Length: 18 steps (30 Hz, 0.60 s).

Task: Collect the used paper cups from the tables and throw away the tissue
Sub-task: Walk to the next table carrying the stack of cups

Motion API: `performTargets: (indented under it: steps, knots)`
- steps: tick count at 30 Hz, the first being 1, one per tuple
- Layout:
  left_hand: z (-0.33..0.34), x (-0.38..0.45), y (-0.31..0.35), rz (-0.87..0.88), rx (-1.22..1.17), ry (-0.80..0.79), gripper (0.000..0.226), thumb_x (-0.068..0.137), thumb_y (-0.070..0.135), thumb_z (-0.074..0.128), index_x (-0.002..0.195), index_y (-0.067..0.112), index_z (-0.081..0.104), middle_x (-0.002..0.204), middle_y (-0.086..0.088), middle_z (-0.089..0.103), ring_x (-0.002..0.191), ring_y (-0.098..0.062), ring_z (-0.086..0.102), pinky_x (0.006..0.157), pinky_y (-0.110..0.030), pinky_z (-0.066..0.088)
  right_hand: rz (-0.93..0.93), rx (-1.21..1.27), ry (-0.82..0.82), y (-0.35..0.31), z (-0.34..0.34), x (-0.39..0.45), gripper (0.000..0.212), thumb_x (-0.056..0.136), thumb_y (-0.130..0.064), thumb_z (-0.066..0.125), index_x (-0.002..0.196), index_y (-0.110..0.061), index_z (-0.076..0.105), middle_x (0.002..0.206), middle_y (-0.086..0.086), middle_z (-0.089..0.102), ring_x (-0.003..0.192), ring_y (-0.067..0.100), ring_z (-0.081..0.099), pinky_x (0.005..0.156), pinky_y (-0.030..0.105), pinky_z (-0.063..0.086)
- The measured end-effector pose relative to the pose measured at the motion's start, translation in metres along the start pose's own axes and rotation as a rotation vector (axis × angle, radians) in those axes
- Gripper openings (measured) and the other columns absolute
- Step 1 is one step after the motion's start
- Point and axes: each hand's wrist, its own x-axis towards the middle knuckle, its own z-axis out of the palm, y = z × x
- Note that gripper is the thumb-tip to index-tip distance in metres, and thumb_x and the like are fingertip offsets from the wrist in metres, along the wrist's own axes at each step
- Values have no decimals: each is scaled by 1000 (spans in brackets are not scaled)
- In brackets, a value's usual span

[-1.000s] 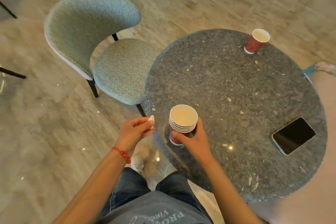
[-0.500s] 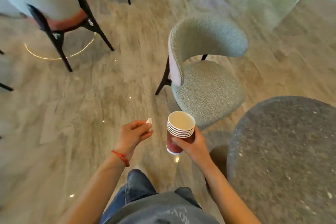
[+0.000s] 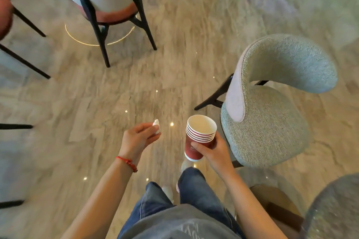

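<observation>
A person is standing on a veined stone floor (image 3: 108, 91), seen from above, with both forearms reaching forward. The right hand (image 3: 212, 151) is wrapping around a nested stack of red paper cups (image 3: 199, 137), thumb lying across the near wall of the outermost cup and fingers curling behind it; the stack is sitting upright, its white interior facing the camera, with several white rims showing one inside another. The left hand (image 3: 138, 138) is pinching a small crumpled white tissue (image 3: 156, 124) between thumb and fingertips, the tissue protruding beyond the fingers. A red cord bracelet (image 3: 127, 163) is circling the left wrist.

Positions relative to the stack of cups: the tissue is lying just to its left, at about rim height, apart from it. A grey-green upholstered chair (image 3: 272, 114) is standing immediately to its right, the seat edge near the right hand. A round speckled table (image 3: 334, 211) is showing at lower right, well apart. A second chair with black legs and a reddish seat edge (image 3: 108, 0) is standing far above and to the left. Blue jeans (image 3: 194, 188) are showing directly below the stack.
</observation>
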Motion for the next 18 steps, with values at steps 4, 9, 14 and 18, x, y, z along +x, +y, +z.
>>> performTargets:
  steps: [4, 9, 14, 18]
  knots:
    - [25, 49, 26, 4, 8, -14, 4, 82, 3, 64, 82, 1, 67, 70, -8, 64, 64, -11, 67, 62, -17, 54, 12, -54, -16, -15, -5, 59, 82, 45, -61, 82, 117, -34, 53, 114, -7, 65, 107, 11, 61, 91, 34, 51]
    - [63, 110, 91, 49, 4, 29, 5, 83, 3, 63, 81, 2, 67, 75, -10, 64, 64, -9, 67, 61, -16, 54, -27, -58, -12, -68, -21, 147, 66, 48, -53, 80, 107, -41, 53, 107, -14, 65, 100, 1, 61, 77, 18, 50]
    - [102, 164, 158, 72, 13, 20, 3, 81, 3, 64, 81, 3, 68, 74, -9, 66, 65, -11, 68, 61, -17, 54, -59, -68, -31, -128, -38, 223, 72, 53, -44, 83, 117, -30, 52, 108, -12, 65, 97, -2, 61, 74, 9, 48]
    - [126, 209, 195, 72, 34, 5, 4, 80, 7, 67, 83, 5, 69, 73, -5, 70, 70, -13, 69, 63, -17, 54, -65, -54, -43, -157, -38, 281, 66, 61, -31, 82, 118, -24, 52, 110, -7, 64, 101, 5, 61, 79, 18, 51]
